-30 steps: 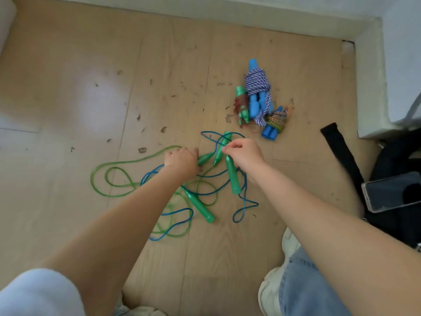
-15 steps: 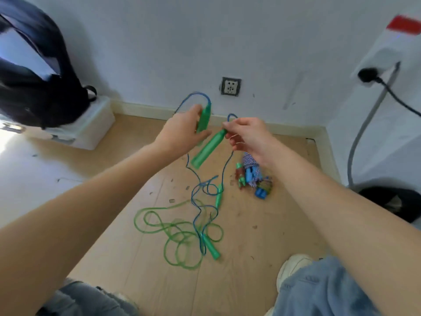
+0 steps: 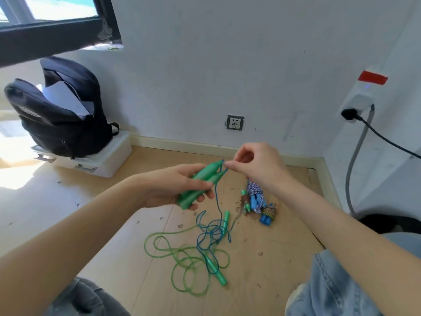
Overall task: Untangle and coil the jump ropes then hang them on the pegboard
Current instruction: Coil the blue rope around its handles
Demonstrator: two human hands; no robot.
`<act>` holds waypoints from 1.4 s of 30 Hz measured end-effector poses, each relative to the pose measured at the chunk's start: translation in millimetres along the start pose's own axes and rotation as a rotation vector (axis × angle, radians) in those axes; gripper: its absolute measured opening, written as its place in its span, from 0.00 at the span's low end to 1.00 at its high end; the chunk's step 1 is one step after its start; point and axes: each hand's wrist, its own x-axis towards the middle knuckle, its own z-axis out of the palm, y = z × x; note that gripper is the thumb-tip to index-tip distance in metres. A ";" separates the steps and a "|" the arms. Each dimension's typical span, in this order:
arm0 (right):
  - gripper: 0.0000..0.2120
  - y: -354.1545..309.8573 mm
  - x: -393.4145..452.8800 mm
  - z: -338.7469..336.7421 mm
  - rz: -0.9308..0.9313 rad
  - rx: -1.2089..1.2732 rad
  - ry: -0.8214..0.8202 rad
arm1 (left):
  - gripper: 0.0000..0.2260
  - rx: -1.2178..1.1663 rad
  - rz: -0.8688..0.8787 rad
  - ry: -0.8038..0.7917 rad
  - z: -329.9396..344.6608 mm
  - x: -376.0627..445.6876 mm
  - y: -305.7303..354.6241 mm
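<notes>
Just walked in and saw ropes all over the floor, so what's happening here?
A person is sorting out tangled jump ropes. Their left hand holds two green handles side by side, while the right hand pinches the blue cord near the handle tips. That cord runs down into a knot of blue and green rope on the wooden floor. A bundle of other ropes with blue handles lies beside it. No pegboard is in view and nothing is coiled yet.

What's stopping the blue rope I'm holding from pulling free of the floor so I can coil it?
The left hand grips both green handles and the right hand pinches the blue cord beside them. Lower down, that cord loops through the green rope on the floor; this tangle is in the way.
</notes>
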 end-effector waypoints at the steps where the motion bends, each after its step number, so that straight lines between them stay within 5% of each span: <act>1: 0.10 2.0 -0.3 -0.1 -0.064 -0.126 0.020 | 0.13 0.019 -0.027 -0.003 -2.6 0.0 -4.7; 6: 0.11 1.9 0.0 8.5 -0.161 -0.188 -0.392 | 0.15 0.057 -0.060 -0.071 -14.0 5.8 -12.2; 19: 0.08 8.6 9.1 3.3 -0.091 -0.040 -0.352 | 0.11 0.067 -0.049 0.008 -24.6 1.7 -8.3; 22: 0.09 11.9 2.2 5.3 -0.125 -0.311 -0.317 | 0.09 0.158 -0.108 0.063 -18.7 3.8 -14.0; 27: 0.05 9.0 -23.5 41.9 -0.302 -0.971 -0.498 | 0.04 0.443 -0.216 0.125 7.8 24.3 -33.8; 34: 0.05 -4.5 -55.1 68.6 -0.539 -1.077 -0.928 | 0.04 0.594 -0.423 -0.267 35.9 24.2 -60.6; 42: 0.11 -7.1 -37.3 24.8 -0.289 -0.518 -0.893 | 0.03 0.344 -0.425 -0.545 13.9 -0.3 -48.6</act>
